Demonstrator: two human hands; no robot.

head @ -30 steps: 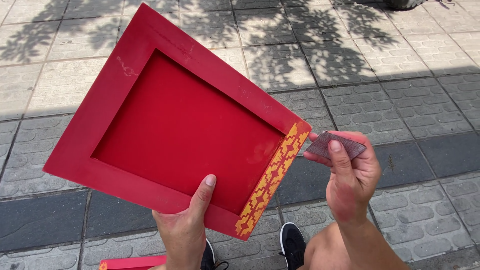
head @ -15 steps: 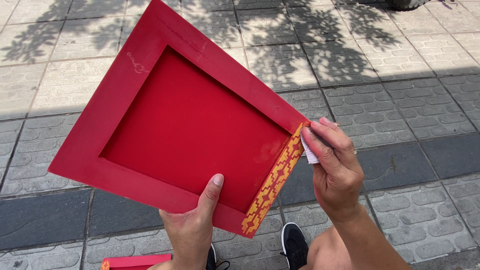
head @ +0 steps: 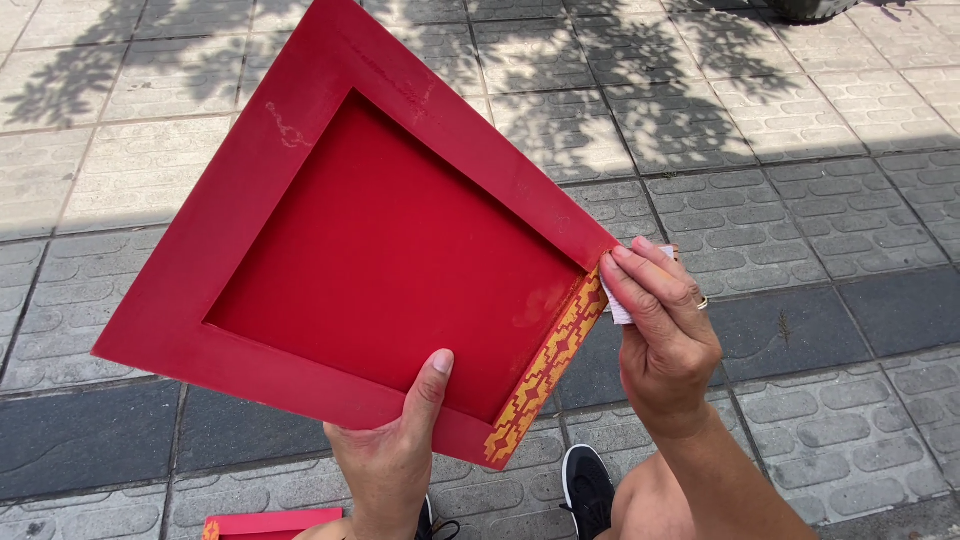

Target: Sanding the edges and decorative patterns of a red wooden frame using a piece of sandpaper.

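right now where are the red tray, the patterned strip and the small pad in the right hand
red tray (head: 390,250), head view, on the recessed middle panel
patterned strip (head: 545,370), head view, midway along the orange and yellow edge band
small pad (head: 617,308), head view, on the pale bit showing below the right hand's fingertips

No packages, labels, signs or screens in view

Your left hand (head: 390,455) grips the tray (head: 340,250) at its near edge, above the pavement (head: 820,200). Your right hand (head: 665,335) presses a small pad (head: 618,305) against the tray's right edge. A shoe (head: 585,485) lies below.
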